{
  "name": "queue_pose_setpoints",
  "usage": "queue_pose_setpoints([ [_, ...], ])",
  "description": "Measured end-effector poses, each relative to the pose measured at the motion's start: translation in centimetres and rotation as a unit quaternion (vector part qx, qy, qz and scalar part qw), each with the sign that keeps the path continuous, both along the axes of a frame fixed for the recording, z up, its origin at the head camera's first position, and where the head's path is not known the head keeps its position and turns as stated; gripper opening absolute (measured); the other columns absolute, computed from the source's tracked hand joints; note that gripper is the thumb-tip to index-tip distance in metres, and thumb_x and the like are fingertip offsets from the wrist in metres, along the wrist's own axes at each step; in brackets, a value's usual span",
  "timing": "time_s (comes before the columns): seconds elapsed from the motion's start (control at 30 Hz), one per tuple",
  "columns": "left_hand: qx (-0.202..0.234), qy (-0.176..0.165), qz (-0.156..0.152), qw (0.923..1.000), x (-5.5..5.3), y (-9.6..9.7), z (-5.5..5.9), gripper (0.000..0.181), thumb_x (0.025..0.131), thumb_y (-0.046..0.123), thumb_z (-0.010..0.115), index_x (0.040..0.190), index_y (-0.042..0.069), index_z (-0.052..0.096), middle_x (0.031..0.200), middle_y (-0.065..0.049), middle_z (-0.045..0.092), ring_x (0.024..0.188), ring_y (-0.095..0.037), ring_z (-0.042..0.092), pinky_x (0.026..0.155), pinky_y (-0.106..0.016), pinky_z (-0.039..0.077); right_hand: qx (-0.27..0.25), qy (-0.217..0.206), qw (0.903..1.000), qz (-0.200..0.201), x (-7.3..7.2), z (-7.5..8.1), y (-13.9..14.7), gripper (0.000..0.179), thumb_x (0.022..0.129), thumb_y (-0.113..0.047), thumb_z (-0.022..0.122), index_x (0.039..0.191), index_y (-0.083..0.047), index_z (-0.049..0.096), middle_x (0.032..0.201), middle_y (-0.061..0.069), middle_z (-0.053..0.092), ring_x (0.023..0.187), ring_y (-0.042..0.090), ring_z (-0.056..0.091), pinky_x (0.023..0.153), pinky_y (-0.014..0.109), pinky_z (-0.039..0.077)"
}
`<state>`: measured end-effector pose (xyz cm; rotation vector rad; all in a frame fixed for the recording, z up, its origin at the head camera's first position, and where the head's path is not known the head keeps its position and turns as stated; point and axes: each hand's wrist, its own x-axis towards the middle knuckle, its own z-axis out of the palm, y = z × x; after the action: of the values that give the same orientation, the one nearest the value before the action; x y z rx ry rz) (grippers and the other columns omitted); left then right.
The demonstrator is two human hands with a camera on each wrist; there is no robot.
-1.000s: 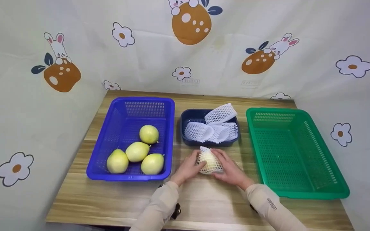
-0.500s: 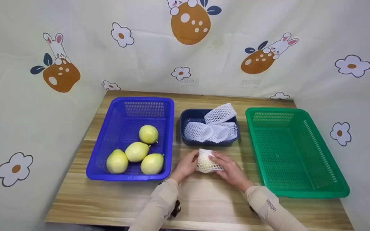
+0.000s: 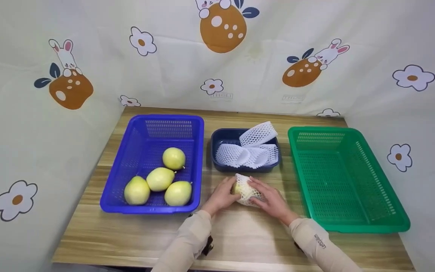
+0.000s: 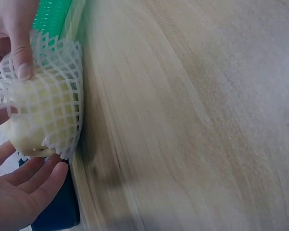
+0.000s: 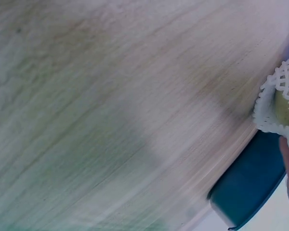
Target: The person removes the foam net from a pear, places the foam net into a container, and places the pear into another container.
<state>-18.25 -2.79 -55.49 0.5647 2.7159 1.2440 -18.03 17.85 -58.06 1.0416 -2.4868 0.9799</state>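
A pale yellow-green pear [image 4: 31,139] sits in a white foam net sleeve [image 3: 245,190] at the middle of the table, its stem end bare in the left wrist view. My left hand [image 3: 221,197] holds the pear from the left, fingers at the stem end and thumb on its side. From the right, my right hand [image 3: 272,200] grips the netted pear, its thumb pressing on the mesh. Only a sliver of a hand and the net show at the right edge of the right wrist view. Several bare pears [image 3: 160,179] lie in the blue basket [image 3: 106,189] on the left.
Behind the hands stands a dark blue tray [image 3: 217,166] with several foam net sleeves [image 3: 258,134]. A green basket [image 3: 353,181] is on the right. All stand on a wooden table [image 3: 127,238] before a patterned cloth [image 3: 172,71].
The net sleeve shifts on the pear and changes shape; bare pear now shows on the left side. My left thumb moves back over the pear, and my right fingers shift slightly.
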Motion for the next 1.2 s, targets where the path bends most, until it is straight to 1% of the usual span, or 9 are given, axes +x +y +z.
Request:
queue_pose_setpoints([
  [0.07,-0.003,-0.001,-0.006,1.0000,-0.1,0.1,-0.1,0.059,0.072,0.015,0.065,0.126,0.004,0.044,0.118,-0.014,0.048,0.105,-0.028,0.047,0.088,-0.040,0.037,-0.013,0.025,0.9996,-0.003,0.0,0.0,0.0,0.045,0.073,-0.014,0.072,0.114,-0.005,0.058,0.120,0.011,0.053,0.106,0.026,0.051,0.087,0.038,0.040],
  [0.17,-0.004,-0.006,-0.015,0.9999,-0.1,0.3,-0.3,0.064,0.070,0.015,0.066,0.128,0.004,0.041,0.119,-0.013,0.047,0.106,-0.027,0.046,0.089,-0.038,0.036,-0.019,0.032,0.9993,-0.010,0.0,0.0,0.0,0.046,0.070,-0.012,0.073,0.113,-0.004,0.059,0.116,0.010,0.055,0.104,0.025,0.052,0.087,0.036,0.040],
  [0.4,-0.003,-0.036,-0.015,0.9992,0.1,0.8,-0.6,0.072,0.070,0.015,0.070,0.133,0.008,0.036,0.120,-0.011,0.044,0.105,-0.026,0.047,0.090,-0.037,0.037,0.026,-0.046,0.9985,-0.018,0.1,-0.3,0.1,0.073,0.069,-0.016,0.073,0.132,-0.005,0.038,0.128,0.013,0.041,0.111,0.028,0.044,0.089,0.042,0.037],
  [0.53,-0.001,-0.051,-0.007,0.9987,0.0,1.1,-0.6,0.076,0.069,0.013,0.070,0.135,0.007,0.032,0.122,-0.013,0.042,0.106,-0.028,0.046,0.090,-0.038,0.036,0.032,-0.047,0.9982,-0.019,0.1,-0.3,0.4,0.069,0.072,-0.017,0.072,0.132,-0.004,0.039,0.129,0.016,0.042,0.113,0.030,0.043,0.090,0.044,0.036],
  [0.7,0.001,-0.066,0.002,0.9978,-0.1,1.3,-0.6,0.081,0.067,0.011,0.071,0.137,0.008,0.030,0.124,-0.017,0.037,0.105,-0.030,0.046,0.089,-0.038,0.037,0.007,-0.004,0.9997,-0.023,0.1,-0.1,0.6,0.053,0.072,-0.014,0.072,0.119,-0.003,0.052,0.117,0.011,0.054,0.104,0.026,0.052,0.087,0.037,0.040],
  [0.8,-0.003,-0.063,0.006,0.9980,-0.1,1.4,-0.6,0.081,0.066,0.011,0.072,0.136,0.008,0.031,0.121,-0.017,0.037,0.101,-0.030,0.047,0.086,-0.037,0.039,0.004,-0.003,0.9996,-0.027,0.1,-0.1,0.6,0.053,0.070,-0.014,0.072,0.118,-0.003,0.052,0.114,0.010,0.056,0.101,0.026,0.053,0.086,0.037,0.041],
  [0.93,-0.015,-0.046,0.004,0.9988,-0.1,1.4,-0.6,0.080,0.066,0.012,0.073,0.135,0.008,0.032,0.119,-0.016,0.040,0.101,-0.029,0.048,0.086,-0.037,0.039,0.028,-0.046,0.9984,-0.018,0.1,-0.4,0.4,0.072,0.069,-0.015,0.074,0.130,-0.005,0.039,0.123,0.011,0.046,0.108,0.028,0.047,0.089,0.041,0.038],
  [1.03,-0.023,-0.035,0.001,0.9991,-0.2,1.4,-0.7,0.079,0.066,0.012,0.073,0.133,0.007,0.033,0.118,-0.016,0.043,0.102,-0.029,0.048,0.087,-0.037,0.039,0.041,-0.072,0.9965,-0.010,0.1,-0.7,0.2,0.081,0.068,-0.009,0.073,0.137,-0.008,0.030,0.129,0.011,0.039,0.114,0.029,0.041,0.092,0.042,0.034],
  [1.2,-0.028,-0.033,0.000,0.9991,-0.2,1.2,-0.7,0.079,0.066,0.014,0.072,0.134,0.008,0.032,0.120,-0.017,0.044,0.102,-0.029,0.048,0.087,-0.037,0.039,0.032,-0.048,0.9981,-0.023,-0.1,-0.9,0.0,0.079,0.066,0.006,0.068,0.136,-0.011,0.034,0.126,0.009,0.044,0.111,0.026,0.045,0.091,0.040,0.036],
])
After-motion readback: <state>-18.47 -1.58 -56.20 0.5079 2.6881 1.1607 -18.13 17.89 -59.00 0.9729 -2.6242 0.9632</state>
